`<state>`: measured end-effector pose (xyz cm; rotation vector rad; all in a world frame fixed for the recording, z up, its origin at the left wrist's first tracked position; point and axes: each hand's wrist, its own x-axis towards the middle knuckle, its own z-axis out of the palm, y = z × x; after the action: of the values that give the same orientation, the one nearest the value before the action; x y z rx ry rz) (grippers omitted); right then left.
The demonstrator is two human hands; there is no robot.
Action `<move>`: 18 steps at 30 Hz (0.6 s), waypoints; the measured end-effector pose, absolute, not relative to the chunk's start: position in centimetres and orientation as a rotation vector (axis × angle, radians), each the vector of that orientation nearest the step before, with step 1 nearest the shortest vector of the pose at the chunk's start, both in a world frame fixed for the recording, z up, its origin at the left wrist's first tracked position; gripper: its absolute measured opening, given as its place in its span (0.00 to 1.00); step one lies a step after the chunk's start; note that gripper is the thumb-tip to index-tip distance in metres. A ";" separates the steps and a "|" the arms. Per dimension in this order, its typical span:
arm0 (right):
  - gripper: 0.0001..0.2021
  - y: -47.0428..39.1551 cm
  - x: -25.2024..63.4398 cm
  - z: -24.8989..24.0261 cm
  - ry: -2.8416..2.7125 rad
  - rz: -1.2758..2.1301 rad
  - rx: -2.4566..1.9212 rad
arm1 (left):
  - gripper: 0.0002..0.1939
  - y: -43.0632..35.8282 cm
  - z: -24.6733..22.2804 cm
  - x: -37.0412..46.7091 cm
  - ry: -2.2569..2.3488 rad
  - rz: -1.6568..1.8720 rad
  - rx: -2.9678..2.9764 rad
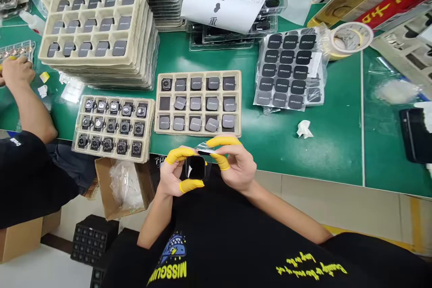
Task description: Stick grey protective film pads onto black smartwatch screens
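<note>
My left hand (173,172), with yellow finger cots on thumb and forefinger, grips a smartwatch body (195,168) by its edges, dark screen facing up. In my right hand (236,162), also in yellow finger cots, is a thin piece of film (205,147), clear with a dark strip along its lower edge, pinched just above the watch. Beyond both hands lies a cream tray (155,117) of watches, most covered by grey printed squares (195,104). One of its cells shows a bare watch back (166,84); another holds no watch.
Left of it sits a tray of watches, backs up (111,125), before a tall tray stack (143,40). Sheets of dark printed stickers (285,72), crumpled tissue (304,129), a tape roll (351,37) and a phone (416,135) lie rightward. A co-worker's arm (30,99) reaches in at left.
</note>
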<state>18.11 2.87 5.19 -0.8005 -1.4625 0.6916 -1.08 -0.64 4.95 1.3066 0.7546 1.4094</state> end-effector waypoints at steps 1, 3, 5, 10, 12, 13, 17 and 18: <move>0.08 2.7 18.1 5.2 -1.435 0.747 -0.789 | 0.33 -0.7 5.0 -1.1 0.753 1.411 1.292; 0.08 2.5 17.9 5.2 -1.381 0.839 -0.784 | 0.33 -0.7 4.9 -1.1 0.773 1.416 1.292; 0.06 2.3 17.8 5.2 -1.316 0.923 -0.796 | 0.32 -0.7 4.8 -1.1 0.816 1.431 1.302; 0.05 1.9 18.1 5.3 -1.110 1.052 -0.885 | 0.31 -0.4 4.4 -1.7 0.850 1.508 1.244; 0.08 1.9 18.6 5.4 -1.074 1.098 -0.940 | 0.31 -0.3 4.2 -2.0 0.868 1.522 1.225; 0.09 1.9 18.8 5.4 -1.071 1.117 -0.955 | 0.32 -0.3 4.1 -2.0 0.879 1.526 1.227; 0.10 2.2 19.4 5.8 -1.111 1.095 -0.951 | 0.34 -0.2 3.6 -2.0 0.913 1.549 1.246; 0.10 2.3 19.4 5.8 -1.132 1.068 -0.950 | 0.33 -0.2 3.6 -1.9 0.908 1.557 1.238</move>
<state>19.36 2.26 5.82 -0.9504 -1.1322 1.0681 -1.91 -0.21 3.58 1.2379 0.9084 1.5571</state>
